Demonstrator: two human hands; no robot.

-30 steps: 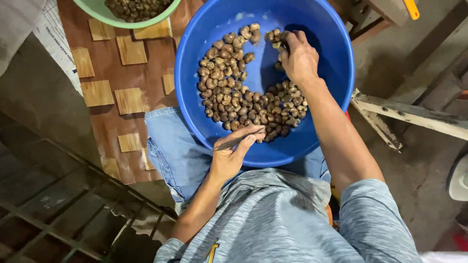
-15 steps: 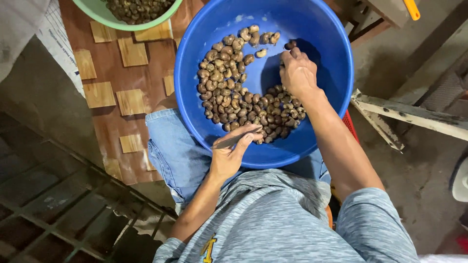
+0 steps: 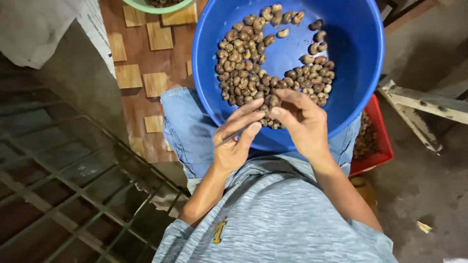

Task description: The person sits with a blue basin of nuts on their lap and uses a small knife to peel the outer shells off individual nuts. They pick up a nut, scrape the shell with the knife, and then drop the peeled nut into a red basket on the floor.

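A big blue basin (image 3: 363, 73) rests on my lap, with several brown nuts (image 3: 241, 63) lying in an arc inside it. Over the basin's near rim, my right hand (image 3: 304, 124) pinches one nut (image 3: 271, 101) between thumb and fingers. My left hand (image 3: 236, 143) sits just left of it, fingertips touching, and grips a thin metal pick (image 3: 228, 140) that points toward the held nut.
A green bowl (image 3: 156, 4) with more nuts stands at the top edge on a brown patterned mat (image 3: 141, 53). Under the basin at the right is a red crate (image 3: 378, 141). A metal grate (image 3: 73, 195) lies at the left, a wooden plank (image 3: 429, 104) at the right.
My right hand drew back from the far pile of nuts to the basin's near rim with one nut and met my left hand, which kept the pick.
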